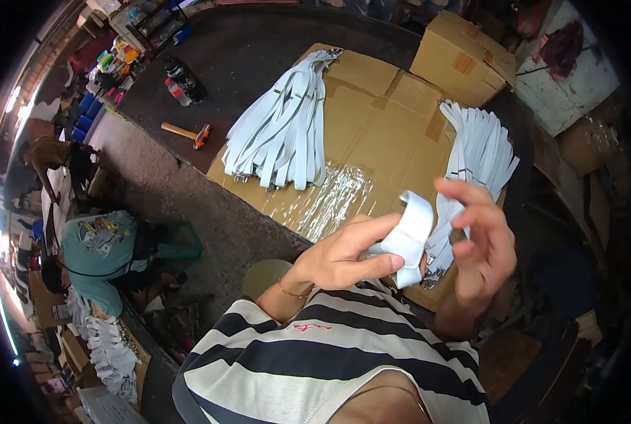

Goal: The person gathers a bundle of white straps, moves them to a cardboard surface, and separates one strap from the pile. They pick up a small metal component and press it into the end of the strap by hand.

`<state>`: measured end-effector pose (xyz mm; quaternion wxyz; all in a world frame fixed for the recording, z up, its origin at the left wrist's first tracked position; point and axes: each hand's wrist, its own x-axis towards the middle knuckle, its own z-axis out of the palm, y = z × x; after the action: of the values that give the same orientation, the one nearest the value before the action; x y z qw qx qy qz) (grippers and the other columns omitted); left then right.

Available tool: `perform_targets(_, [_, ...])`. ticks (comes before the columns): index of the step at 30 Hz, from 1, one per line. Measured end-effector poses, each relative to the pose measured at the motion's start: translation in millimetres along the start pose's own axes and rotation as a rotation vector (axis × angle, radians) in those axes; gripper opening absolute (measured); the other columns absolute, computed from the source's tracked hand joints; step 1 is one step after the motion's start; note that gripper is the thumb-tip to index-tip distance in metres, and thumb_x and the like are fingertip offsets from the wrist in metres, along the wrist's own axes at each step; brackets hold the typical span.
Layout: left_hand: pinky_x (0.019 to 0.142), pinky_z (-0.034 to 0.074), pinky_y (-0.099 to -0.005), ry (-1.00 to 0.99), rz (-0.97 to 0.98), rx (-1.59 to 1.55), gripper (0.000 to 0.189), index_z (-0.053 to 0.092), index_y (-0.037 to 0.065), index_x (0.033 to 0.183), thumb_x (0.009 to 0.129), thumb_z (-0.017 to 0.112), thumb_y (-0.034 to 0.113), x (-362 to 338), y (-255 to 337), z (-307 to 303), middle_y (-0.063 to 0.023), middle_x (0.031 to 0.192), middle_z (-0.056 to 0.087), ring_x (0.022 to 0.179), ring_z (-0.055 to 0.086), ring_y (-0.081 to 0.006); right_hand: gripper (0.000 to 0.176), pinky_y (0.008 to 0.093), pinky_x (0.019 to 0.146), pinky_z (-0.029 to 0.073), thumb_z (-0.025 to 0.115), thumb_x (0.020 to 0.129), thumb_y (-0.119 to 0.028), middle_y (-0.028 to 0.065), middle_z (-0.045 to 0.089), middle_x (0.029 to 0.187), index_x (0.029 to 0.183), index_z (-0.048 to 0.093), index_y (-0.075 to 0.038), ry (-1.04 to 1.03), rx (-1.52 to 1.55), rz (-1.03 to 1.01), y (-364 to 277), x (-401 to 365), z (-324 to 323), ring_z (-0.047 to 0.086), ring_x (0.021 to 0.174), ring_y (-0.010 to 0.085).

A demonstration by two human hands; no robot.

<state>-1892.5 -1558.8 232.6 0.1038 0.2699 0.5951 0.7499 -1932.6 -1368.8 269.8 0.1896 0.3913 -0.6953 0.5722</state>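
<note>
L hand [347,254] pinching looped white strap [415,227] above cardboard's [365,116] near edge, R hand [485,244] half-curled nearby, can't tell if it's holding anything; loop might spring loose if thumb grip slips

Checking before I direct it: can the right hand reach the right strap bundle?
Probably yes: the right hand is near the right strap bundle, and nothing visible blocks the way, though its fingers may hold something dark.
</note>
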Motion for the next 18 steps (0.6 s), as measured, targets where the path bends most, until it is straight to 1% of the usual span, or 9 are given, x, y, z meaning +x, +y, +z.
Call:
perform_targets(1, [0.079,0.049,-0.0346,-0.032,-0.017,-0.027,0.03,0.052,-0.008,0.109,0.09,0.054,0.014,-1.3,0.6,-0.6,-0.0179,0.093,0.066,0.085,0.065,-0.0251,0.036,0.0374,0.08,0.048,0.06,0.092,-0.032,0.0222,0.065,0.099,0.093,0.053,0.003,-0.008,0.002,-0.005,4.2,2.8,5.4,0.063,0.084,0.0287])
perform_targets(2, [0.068,0.048,-0.0319,-0.02,0.064,0.03,0.033,0.052,-0.005,0.114,0.09,0.054,0.018,-3.1,-4.7,0.5,-0.0143,0.091,0.067,0.077,0.065,-0.0255,0.036,0.0377,0.081,0.048,0.058,0.093,-0.033,0.022,0.065,0.1,0.094,0.052,0.003,-0.065,0.163,0.046,9.5,4.1,11.8,0.063,0.084,0.0284])
perform_targets(3, [0.068,0.048,-0.0319,-0.007,0.074,0.034,0.033,0.052,-0.005,0.114,0.09,0.054,0.018,-4.8,-5.4,-0.9,-0.0143,0.091,0.067,0.077,0.065,-0.0255,0.036,0.0379,0.081,0.048,0.057,0.094,-0.033,0.0218,0.065,0.1,0.096,0.052,0.002,-0.126,0.325,0.098,15.1,4.8,17.7,0.062,0.083,0.028])
perform_targets(4, [0.068,0.048,-0.0316,-0.039,0.073,-0.001,0.032,0.053,-0.005,0.113,0.09,0.054,0.017,-6.7,-4.8,-2.8,-0.014,0.09,0.067,0.077,0.065,-0.0243,0.039,0.0328,0.071,0.049,0.055,0.095,-0.037,0.0188,0.063,0.091,0.099,0.049,0.002,-0.215,0.302,0.039,22.4,4.7,20.2,0.06,0.077,0.0233])
perform_targets(5, [0.068,0.048,-0.0312,-0.068,0.075,-0.035,0.032,0.053,-0.005,0.112,0.089,0.054,0.016,-9.5,-4.1,-4.2,-0.0137,0.09,0.067,0.077,0.065,-0.023,0.039,0.0328,0.071,0.049,0.055,0.095,-0.037,0.0188,0.063,0.091,0.099,0.049,0.002,-0.238,0.313,0.029,21.0,5.9,23.8,0.06,0.077,0.0233])
perform_targets(8, [0.069,0.049,-0.0311,-0.027,0.078,-0.071,0.032,0.054,-0.005,0.11,0.084,0.054,0.013,-17.3,1.1,-2.5,-0.0122,0.086,0.067,0.075,0.065,-0.0217,0.045,0.0267,0.059,0.043,0.054,0.093,-0.042,0.0139,0.055,0.08,0.101,0.045,0.002,-0.197,0.385,0.084,10.4,7.0,37.1,0.052,0.067,0.0166])
perform_targets(11, [0.066,0.048,-0.0316,0.064,0.113,-0.075,0.03,0.056,-0.005,0.104,0.077,0.054,0.01,-20.6,6.2,1.2,-0.013,0.077,0.065,0.069,0.064,-0.0235,0.046,0.0265,0.059,0.043,0.056,0.092,-0.042,0.0151,0.055,0.082,0.1,0.045,0.002,-0.212,0.341,-0.008,0.2,8.4,43.0,0.052,0.068,0.0173])
perform_targets(15, [0.06,0.045,-0.0346,0.174,0.201,0.175,0.028,0.059,-0.006,0.092,0.069,0.05,0.007,-25.0,10.0,5.5,-0.0186,0.065,0.057,0.061,0.06,-0.0289,0.048,0.0264,0.058,0.038,0.059,0.089,-0.045,0.0166,0.057,0.084,0.099,0.046,0.0,-0.26,0.41,-0.042,-6.2,5.4,43.6,0.049,0.066,0.0154])
perform_targets(18, [0.056,0.042,-0.0353,0.08,0.271,0.05,0.027,0.058,-0.006,0.091,0.072,0.052,0.012,-26.0,7.8,2.5,-0.0164,0.062,0.054,0.055,0.056,-0.0281,0.048,0.0269,0.059,0.037,0.06,0.088,-0.046,0.0171,0.058,0.085,0.099,0.047,-0.001,-0.197,0.404,-0.04,-9.4,-0.7,46.3,0.047,0.066,0.0148])
